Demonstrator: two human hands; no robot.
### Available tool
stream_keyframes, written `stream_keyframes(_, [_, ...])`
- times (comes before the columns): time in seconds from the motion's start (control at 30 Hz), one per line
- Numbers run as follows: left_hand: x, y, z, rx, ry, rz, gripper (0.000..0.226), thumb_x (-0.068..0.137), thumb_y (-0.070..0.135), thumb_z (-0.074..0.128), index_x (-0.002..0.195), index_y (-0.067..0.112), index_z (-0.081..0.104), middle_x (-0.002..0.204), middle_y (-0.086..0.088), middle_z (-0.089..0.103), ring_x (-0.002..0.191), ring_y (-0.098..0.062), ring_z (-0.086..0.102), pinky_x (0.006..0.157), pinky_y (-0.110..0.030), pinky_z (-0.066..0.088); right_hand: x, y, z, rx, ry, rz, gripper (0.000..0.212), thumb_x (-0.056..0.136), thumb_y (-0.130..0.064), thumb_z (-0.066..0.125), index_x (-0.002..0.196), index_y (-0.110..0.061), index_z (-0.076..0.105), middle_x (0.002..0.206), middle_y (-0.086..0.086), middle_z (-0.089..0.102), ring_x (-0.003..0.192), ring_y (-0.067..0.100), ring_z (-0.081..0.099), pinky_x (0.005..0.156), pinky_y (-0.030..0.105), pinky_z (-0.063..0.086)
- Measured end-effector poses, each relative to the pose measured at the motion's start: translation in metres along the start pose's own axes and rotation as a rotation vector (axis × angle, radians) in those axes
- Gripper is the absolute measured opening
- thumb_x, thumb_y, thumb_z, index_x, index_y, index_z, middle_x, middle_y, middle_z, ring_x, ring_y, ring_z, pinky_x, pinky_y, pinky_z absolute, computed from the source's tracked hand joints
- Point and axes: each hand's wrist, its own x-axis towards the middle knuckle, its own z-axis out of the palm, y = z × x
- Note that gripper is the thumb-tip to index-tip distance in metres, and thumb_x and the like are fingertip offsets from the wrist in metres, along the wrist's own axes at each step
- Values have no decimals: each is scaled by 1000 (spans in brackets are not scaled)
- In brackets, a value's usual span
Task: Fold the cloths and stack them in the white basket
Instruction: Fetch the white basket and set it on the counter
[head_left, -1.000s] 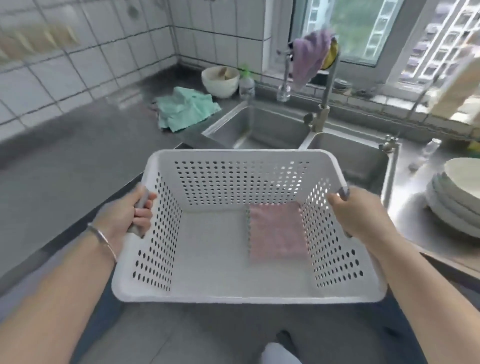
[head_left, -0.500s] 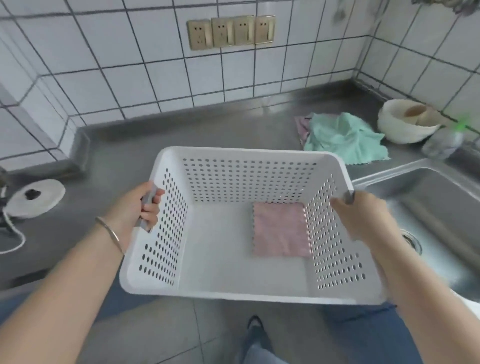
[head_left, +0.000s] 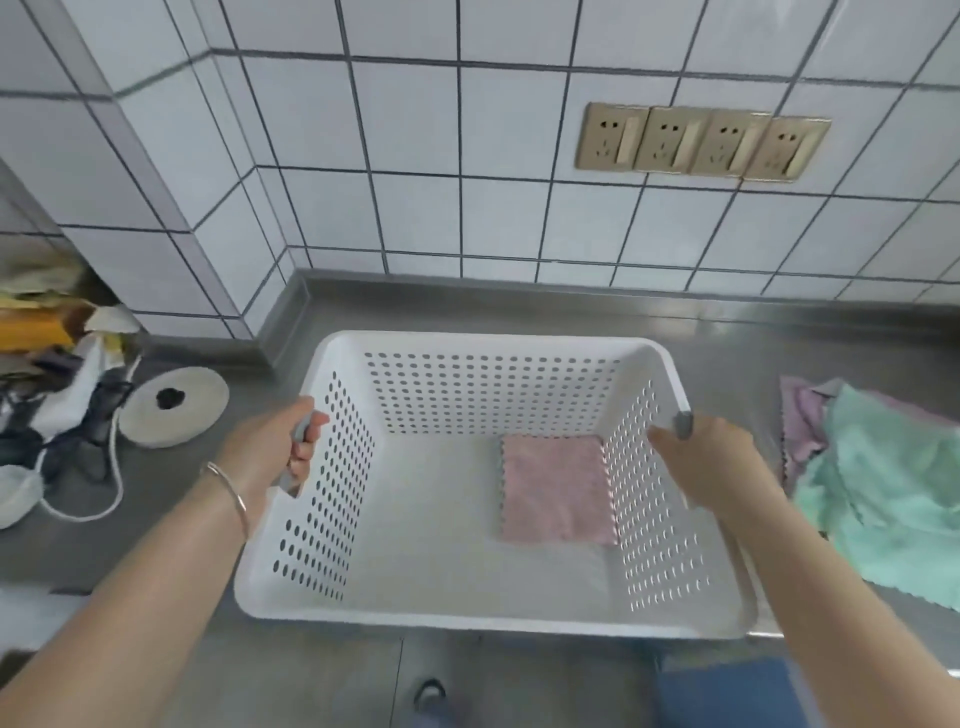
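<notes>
Green cloth (head_left: 893, 499) cut off at right edge. Purple cloth (head_left: 802, 421) mostly hidden under it. Left clutter (head_left: 47, 374) blurry.

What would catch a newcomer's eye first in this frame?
The white basket fills the middle of the view, held at its two grey side handles by the left hand and right hand. A folded pink cloth lies flat on the basket floor toward its right side. To the right on the steel counter, a rumpled mint-green cloth lies unfolded over a lilac one.
</notes>
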Motion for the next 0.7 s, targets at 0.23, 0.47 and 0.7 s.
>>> stream_keyframes(0.23, [58, 56, -7, 373, 140, 218, 27, 91, 33, 47, 78, 10, 55, 58, -3, 42, 51, -18, 36, 51, -26, 30, 77, -67, 16, 65, -89, 11, 30, 90, -26, 44, 64, -13, 36, 59, 6, 48, 60, 25, 49, 52, 25, 36])
stream_keyframes(0.47, [141, 121, -31, 654, 260, 377, 35, 94, 29, 39, 67, 11, 51, 56, -6, 45, 50, -21, 41, 56, -29, 32, 145, -147, 31, 165, -119, 22, 32, 92, -24, 39, 62, -14, 35, 58, 6, 54, 48, 21, 53, 55, 24, 41])
stream_keyframes(0.7, [216, 172, -52, 743, 304, 349, 38, 90, 31, 36, 58, 12, 45, 53, -16, 54, 56, -28, 54, 71, -41, 53, 204, -205, 52, 199, -127, -11, 37, 96, -28, 38, 61, -14, 37, 57, 4, 51, 48, 20, 57, 52, 23, 40])
